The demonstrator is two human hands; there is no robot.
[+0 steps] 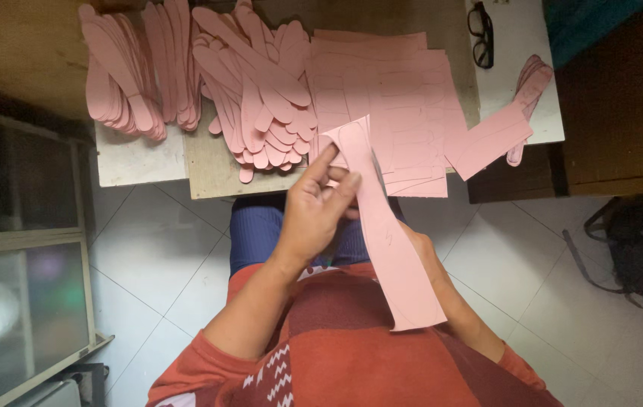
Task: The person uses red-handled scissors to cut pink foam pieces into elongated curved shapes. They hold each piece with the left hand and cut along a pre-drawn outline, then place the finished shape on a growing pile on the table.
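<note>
A long pink paper strip [401, 271] with a curved, widening lower end hangs over my lap in front of the table edge. My left hand [314, 207] pinches its narrow upper part between thumb and fingers, with the forefinger stretched up along it. My right hand [417, 243] lies under the strip's middle and is almost wholly hidden by it. Only a bit of the hand and the forearm show, so I cannot tell its grip.
On the wooden table [208, 169] lie heaps of cut pink shapes [261, 90], more of them at the left [129, 71], a stack of marked pink sheets [397, 98] and a few pieces at the right [502, 132]. Black glasses [480, 32] rest on a white board. A dark bag [638, 249] sits on the tiled floor.
</note>
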